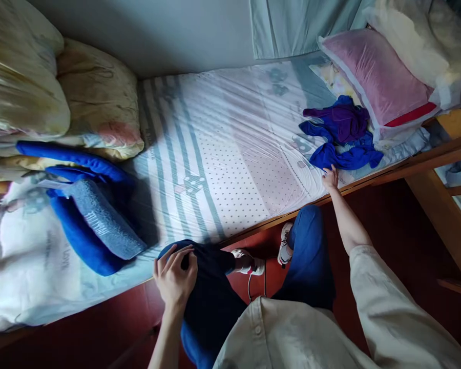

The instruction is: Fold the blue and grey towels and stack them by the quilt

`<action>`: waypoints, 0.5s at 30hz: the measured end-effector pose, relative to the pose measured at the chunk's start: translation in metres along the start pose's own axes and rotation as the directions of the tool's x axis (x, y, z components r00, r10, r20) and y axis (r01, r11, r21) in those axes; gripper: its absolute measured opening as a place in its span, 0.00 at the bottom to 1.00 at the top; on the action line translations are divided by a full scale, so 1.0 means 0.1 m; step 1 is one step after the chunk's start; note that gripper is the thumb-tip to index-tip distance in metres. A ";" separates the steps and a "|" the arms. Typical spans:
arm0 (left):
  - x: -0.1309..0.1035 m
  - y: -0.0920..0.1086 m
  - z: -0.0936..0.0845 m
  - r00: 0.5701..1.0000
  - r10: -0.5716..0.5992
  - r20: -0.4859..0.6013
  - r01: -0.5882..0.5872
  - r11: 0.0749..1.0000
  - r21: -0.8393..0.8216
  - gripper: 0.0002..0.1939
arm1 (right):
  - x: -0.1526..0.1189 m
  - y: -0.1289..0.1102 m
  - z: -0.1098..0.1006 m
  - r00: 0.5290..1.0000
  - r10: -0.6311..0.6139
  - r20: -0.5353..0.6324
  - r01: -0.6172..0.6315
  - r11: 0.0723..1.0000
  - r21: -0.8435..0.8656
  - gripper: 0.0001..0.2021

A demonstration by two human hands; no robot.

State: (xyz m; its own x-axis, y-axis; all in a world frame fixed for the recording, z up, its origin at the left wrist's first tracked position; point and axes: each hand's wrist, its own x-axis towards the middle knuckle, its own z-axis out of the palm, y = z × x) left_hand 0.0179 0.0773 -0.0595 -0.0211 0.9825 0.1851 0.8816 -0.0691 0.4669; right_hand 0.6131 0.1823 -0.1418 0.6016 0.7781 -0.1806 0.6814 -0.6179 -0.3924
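My left hand (175, 279) hovers over or rests by my left knee at the front of the bed. Its fingers are loosely bent and apart, and nothing shows in them. At the bed's front edge, my right hand (331, 179) reaches to the near side of a crumpled blue garment (343, 157). Its fingertips are apart and touch or almost touch the cloth. A purple garment (349, 122) lies bunched on top of the blue one. Both heap up beside a pink pillow (394, 77).
A patterned sheet (230, 169) covers the mattress. On the left lie a blue folded cloth (84, 251), a grey-blue towel (102, 220) and bulky cushions (96, 97). The wooden bed rail (415, 161) runs along the right front. A curtain (299, 28) hangs behind.
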 end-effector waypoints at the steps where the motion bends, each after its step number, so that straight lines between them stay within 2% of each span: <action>1: 0.00 0.00 0.01 1.000 0.011 -0.002 -0.011 1.000 0.020 0.13 | 0.06 -0.01 0.05 0.998 -0.057 0.013 0.057 0.998 0.000 0.27; 3: 0.00 0.00 0.02 0.999 0.034 -0.006 -0.033 0.998 0.045 0.14 | 0.12 -0.06 0.18 0.984 -0.163 0.071 0.163 0.987 -0.005 0.30; 5: -0.01 -0.01 0.03 0.999 0.049 -0.006 -0.048 0.997 0.057 0.14 | 0.13 -0.15 0.32 0.968 -0.201 0.147 0.209 0.977 -0.041 0.33; 7: -0.01 -0.02 0.03 0.998 0.063 -0.005 -0.062 0.996 0.063 0.13 | 0.13 -0.27 0.44 0.966 -0.171 0.196 0.194 0.975 -0.109 0.33; 10: -0.02 -0.07 0.04 0.995 0.099 -0.012 -0.098 0.993 0.065 0.11 | 0.18 -0.50 0.55 0.976 -0.101 0.195 0.140 0.970 -0.197 0.34; 15: -0.01 -0.10 0.06 0.990 0.139 -0.018 -0.137 0.988 0.070 0.09 | 0.31 -0.88 0.53 0.984 -0.036 0.174 0.069 0.980 -0.187 0.34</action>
State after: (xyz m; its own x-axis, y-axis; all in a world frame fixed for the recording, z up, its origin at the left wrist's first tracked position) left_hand 0.0118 0.0777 -0.0699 0.0932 0.9601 0.2637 0.9071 -0.1911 0.3751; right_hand 0.5501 0.2670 -0.1607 0.4947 0.8079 -0.3204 0.7875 -0.5726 -0.2280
